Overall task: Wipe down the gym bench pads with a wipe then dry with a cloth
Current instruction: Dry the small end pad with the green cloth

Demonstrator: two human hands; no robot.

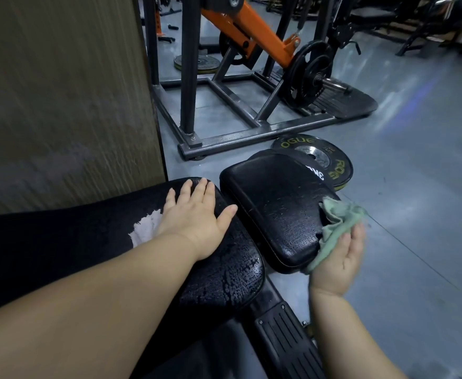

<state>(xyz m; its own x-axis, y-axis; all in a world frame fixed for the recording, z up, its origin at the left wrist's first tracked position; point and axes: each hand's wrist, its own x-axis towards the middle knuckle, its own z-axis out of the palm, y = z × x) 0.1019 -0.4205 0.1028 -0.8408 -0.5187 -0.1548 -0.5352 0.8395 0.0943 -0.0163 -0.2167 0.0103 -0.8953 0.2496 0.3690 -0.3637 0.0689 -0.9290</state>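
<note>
Two black bench pads lie side by side. The long back pad (224, 272) is cracked, with a torn white patch (145, 228) beside my wrist. My left hand (197, 217) rests flat on its far end, fingers straight. The smaller seat pad (273, 209) sits to the right and looks wet and shiny. My right hand (342, 258) is at that pad's right edge, palm up, holding a crumpled light green cloth (336, 222) against the pad's side.
A brown wall panel (65, 105) stands at the left. Beyond the pads are a steel machine frame (251, 129) with an orange arm (257, 31), a loaded plate (309, 75) and a loose plate (317, 157) on the grey floor. The bench's ribbed foot (287, 340) lies below.
</note>
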